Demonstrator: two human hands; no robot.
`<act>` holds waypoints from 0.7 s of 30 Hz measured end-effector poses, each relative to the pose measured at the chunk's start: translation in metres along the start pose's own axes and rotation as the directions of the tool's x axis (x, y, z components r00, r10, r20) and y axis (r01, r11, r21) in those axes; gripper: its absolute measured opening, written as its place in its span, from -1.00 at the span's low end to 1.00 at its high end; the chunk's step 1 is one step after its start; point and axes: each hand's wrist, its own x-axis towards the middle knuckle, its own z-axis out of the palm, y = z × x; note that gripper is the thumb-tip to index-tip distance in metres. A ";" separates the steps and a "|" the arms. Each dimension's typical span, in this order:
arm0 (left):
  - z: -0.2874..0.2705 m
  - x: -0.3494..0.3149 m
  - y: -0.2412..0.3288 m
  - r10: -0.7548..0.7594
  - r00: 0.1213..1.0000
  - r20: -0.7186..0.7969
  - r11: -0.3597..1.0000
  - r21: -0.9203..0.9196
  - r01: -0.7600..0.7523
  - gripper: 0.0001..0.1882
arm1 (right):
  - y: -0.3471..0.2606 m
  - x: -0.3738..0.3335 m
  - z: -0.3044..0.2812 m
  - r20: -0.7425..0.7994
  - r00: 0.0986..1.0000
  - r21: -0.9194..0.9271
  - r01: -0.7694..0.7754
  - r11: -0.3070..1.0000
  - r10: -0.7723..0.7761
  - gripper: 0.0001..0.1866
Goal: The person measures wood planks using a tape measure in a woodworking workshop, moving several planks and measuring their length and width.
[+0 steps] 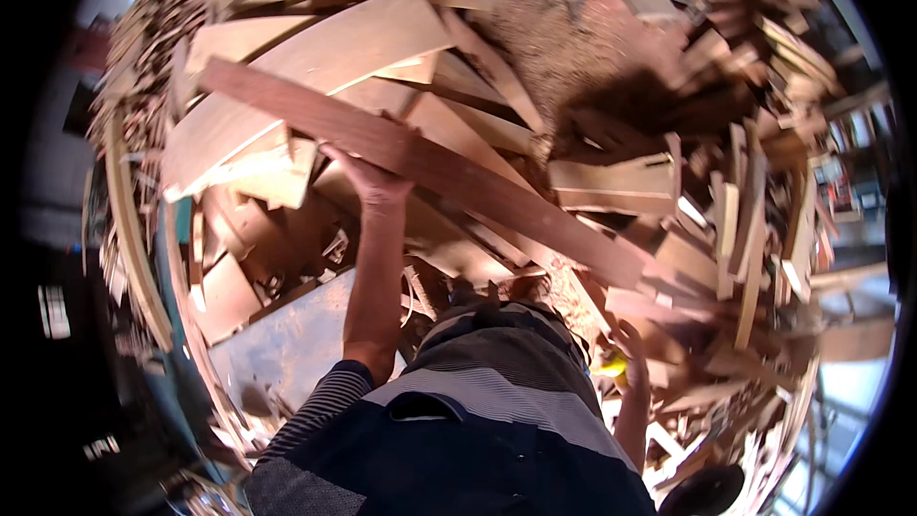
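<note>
My left hand [374, 177] is closed around a long reddish-brown wooden plank [458, 177], gripping it near the middle from below. The plank slants from the upper left down to the right, raised above the wood pile, and it hides most of my fingers. Low on my right side, my right hand [631, 355] is closed on a small bright yellow object [612, 366]. Only part of that object shows, and its kind is not clear. Under the plank lies a wide pale curved board [334, 43], resting on other offcuts.
Loose offcuts surround me, with a stack of narrow strips [153, 48] at the far left. A flat grey-blue sheet [287, 334] lies to my left. Sawdust-covered ground [544, 48] shows ahead. Upright wood pieces [740, 201] stand on the right.
</note>
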 end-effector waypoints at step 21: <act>0.080 -0.010 -0.087 -0.106 0.930 0.353 0.994 0.024 0.104 -0.03 | -0.032 -0.007 0.025 -0.208 0.893 -0.044 0.399 0.916 -0.399 -0.35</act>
